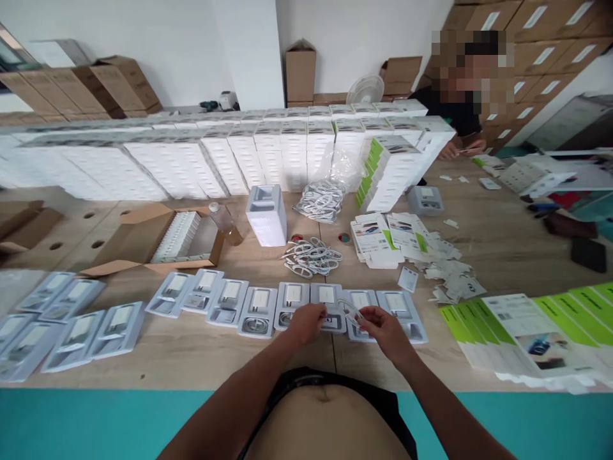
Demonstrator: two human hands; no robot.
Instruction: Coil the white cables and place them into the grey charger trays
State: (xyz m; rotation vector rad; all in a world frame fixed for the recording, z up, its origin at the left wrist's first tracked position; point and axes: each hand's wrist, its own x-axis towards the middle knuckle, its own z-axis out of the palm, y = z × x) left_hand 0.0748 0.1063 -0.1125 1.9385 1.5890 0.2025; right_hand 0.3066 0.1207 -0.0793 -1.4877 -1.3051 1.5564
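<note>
The trays (246,303) stand in a row on the worktop (211,364), probably to be easily reached; the cable pile (312,257) lies just behind them, perhaps for the same reason. The right hand (383,329) pinches 1 white cable (351,311) over the trays, its forearm (431,390) angled inward. The left hand (308,324) bends over 1 tray, with curled fingers (319,311), and I cannot tell if it grips something
</note>
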